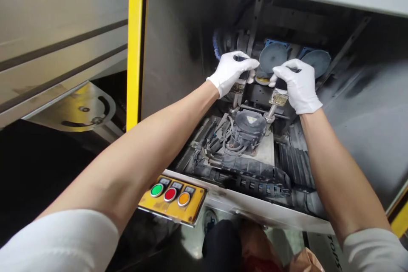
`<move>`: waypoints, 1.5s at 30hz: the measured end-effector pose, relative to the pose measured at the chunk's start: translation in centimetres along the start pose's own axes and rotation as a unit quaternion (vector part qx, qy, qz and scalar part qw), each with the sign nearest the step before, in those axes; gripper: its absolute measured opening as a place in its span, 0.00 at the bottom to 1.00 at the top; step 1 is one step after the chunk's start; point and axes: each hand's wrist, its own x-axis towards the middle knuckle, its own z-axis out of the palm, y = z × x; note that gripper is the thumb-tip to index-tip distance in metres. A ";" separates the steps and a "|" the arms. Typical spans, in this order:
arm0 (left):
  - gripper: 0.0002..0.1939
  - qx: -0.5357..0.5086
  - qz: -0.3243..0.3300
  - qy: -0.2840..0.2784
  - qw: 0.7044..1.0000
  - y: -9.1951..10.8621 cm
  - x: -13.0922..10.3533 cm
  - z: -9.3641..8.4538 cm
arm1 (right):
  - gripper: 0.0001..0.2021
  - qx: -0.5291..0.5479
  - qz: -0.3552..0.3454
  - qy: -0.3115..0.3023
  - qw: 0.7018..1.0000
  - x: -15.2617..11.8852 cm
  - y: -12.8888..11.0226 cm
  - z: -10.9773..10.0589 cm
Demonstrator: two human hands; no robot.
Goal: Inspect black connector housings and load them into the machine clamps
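Observation:
My left hand, in a white glove, is closed around a small dark piece with its thumb stretched to the right. Beneath that piece sits a worn, yellowish fixture block on a metal shaft. My right hand, gloved too, grips a similar dark piece at the top of a second fixture block on a tilted shaft. Fingers cover most of both pieces, so their kind is unclear. Whether they are fixed to the blocks cannot be told. Two round grey-blue discs stand just behind my hands.
The machine's open cabinet has metal walls. A dusty motor, cables and a black cable chain lie below my hands. In front is a yellow button panel. A yellow post edges the left side.

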 end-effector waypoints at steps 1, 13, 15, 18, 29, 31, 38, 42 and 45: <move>0.10 -0.004 0.011 0.002 1.000 -0.1 -0.1 0.0 | 0.09 -0.003 -0.011 -0.005 1.000 -0.1 0.0 0.1; 0.09 -0.031 0.017 -0.062 0.997 -0.6 0.0 -1.3 | 0.12 0.016 -0.002 0.014 1.000 -0.8 0.3 0.3; 0.09 -0.072 -0.042 -0.115 0.990 0.0 0.5 -1.7 | 0.15 0.031 0.072 -0.002 0.997 -0.6 -0.1 0.1; 0.17 -0.114 -0.133 -0.159 0.972 0.5 1.2 -1.8 | 0.19 0.049 0.179 -0.024 0.982 -0.3 -0.8 -0.1; 0.14 -0.148 -0.142 -0.113 0.972 0.8 0.4 -1.0 | 0.06 0.030 0.189 0.039 0.981 -0.2 -1.6 1.1; 0.13 -0.157 -0.138 -0.105 0.972 0.9 0.4 -0.9 | 0.06 0.019 0.190 0.047 0.980 -0.4 -1.8 1.4; 0.13 -0.159 -0.138 -0.097 0.973 1.0 0.4 -0.8 | 0.16 -0.003 0.239 0.043 0.970 -0.3 -2.3 1.5; 0.13 -0.157 -0.131 -0.092 0.975 1.0 0.3 -0.8 | 0.21 0.002 0.241 0.032 0.970 0.0 -2.2 1.3; 0.13 -0.159 -0.127 -0.089 0.975 0.9 0.4 -0.9 | 0.21 0.010 0.230 0.032 0.973 -0.1 -2.2 1.4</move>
